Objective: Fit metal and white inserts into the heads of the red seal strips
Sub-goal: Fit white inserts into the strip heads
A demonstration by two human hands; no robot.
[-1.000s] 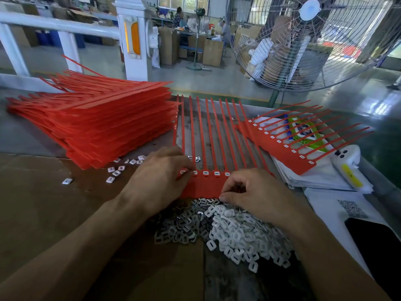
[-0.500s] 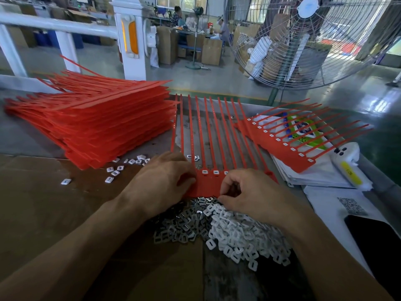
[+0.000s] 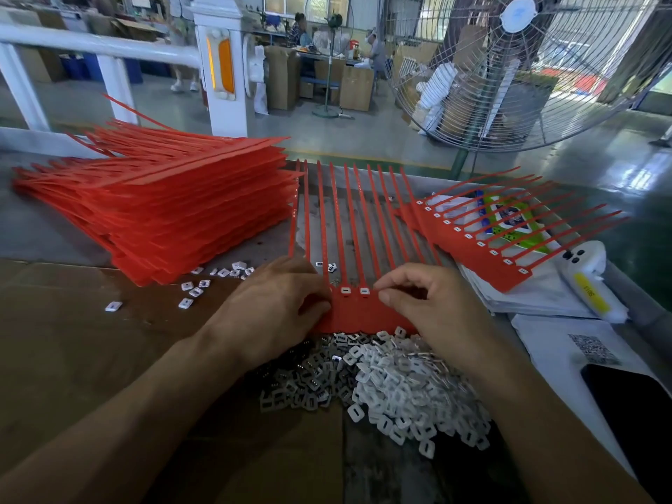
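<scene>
red seal strips (image 3: 358, 307) | flat comb, two white inserts (image 3: 354, 291) seated | left hand (image 3: 271, 311), right hand (image 3: 432, 303) fingers pinching head band

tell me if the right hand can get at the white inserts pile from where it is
Probably yes: the right hand sits at the red strip head, and the white inserts pile lies uncovered just below its wrist, nothing between them.

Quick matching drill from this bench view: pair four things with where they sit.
Things:
1. tall stack of red seal strips
2. heap of white plastic inserts
3. heap of grey metal inserts
4. finished red strip comb with white inserts fitted

Places:
A. far right, on papers
B. near, under the right hand
C. far left
D. near, under the left hand

Pairs: 1-C, 2-B, 3-D, 4-A
</scene>
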